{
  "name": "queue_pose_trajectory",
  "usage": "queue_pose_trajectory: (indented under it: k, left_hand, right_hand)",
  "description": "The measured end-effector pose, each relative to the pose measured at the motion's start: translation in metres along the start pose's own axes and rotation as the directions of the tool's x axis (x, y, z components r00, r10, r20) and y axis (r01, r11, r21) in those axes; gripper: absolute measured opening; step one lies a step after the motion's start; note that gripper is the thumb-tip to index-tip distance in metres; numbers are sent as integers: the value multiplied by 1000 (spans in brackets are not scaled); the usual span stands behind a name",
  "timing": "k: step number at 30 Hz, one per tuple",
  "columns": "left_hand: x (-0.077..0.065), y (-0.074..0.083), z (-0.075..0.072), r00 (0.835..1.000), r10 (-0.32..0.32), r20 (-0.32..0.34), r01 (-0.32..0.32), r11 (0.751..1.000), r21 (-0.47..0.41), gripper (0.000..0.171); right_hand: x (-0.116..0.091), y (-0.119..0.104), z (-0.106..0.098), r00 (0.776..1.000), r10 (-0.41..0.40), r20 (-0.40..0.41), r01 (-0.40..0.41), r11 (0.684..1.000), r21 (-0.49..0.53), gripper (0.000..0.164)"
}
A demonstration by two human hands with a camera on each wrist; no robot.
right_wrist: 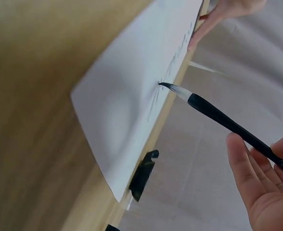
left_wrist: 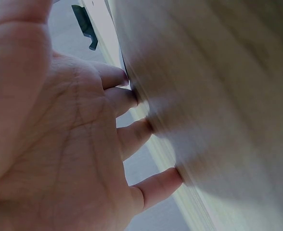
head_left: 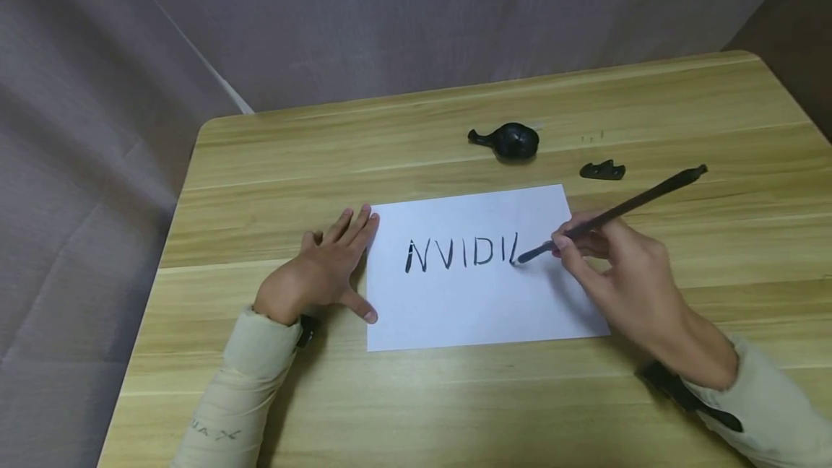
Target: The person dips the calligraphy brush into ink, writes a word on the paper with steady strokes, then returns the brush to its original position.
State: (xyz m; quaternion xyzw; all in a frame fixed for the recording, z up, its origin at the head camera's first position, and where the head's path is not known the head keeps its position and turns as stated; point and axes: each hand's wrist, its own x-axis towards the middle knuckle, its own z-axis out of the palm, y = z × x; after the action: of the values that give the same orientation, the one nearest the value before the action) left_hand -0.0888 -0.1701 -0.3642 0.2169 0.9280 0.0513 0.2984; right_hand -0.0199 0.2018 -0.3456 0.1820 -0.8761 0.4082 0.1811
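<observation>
My right hand (head_left: 633, 280) pinches a writing brush (head_left: 630, 204) between thumb and fingers, its handle slanting up to the right. In the right wrist view the brush's dark, bent bristle tip (right_wrist: 166, 85) touches a white sheet of paper (right_wrist: 108, 106). Black strokes on the sheet (head_left: 455, 316) read "NVIDI", followed by a slanted line where the tip stands. My left hand (head_left: 318, 269) lies at the paper's left edge, fingers extended and thumb spread, fingertips and thumb tip touching that edge. In the left wrist view its palm (left_wrist: 79, 130) shows, with the fingertips pressed down.
Behind the paper on the wooden table (head_left: 292, 165) lies a black rounded object with a narrow neck (head_left: 516, 141). To its right is a small black brush rest (head_left: 603, 170) with a jagged top. A grey curtain (head_left: 422, 20) hangs behind the table's far edge.
</observation>
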Motion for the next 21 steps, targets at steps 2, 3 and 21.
queue_pose_trajectory:
  k: [2,3,21]
  left_hand:
    - [0,0,0,1000,-1,2,1,1000,1,157]
    - [0,0,0,1000,-2,2,2,1000,3,157]
    - [0,-1,0,1000,-3,7,3,1000,0,157]
  right_hand:
    - [2,1,-2,1000,-6,-23,6,1000,6,26]
    - [4,1,-3,999,-7,-35,7,1000,3,26]
    - [19,14,-3,997,31,-76,-28,999,32,22]
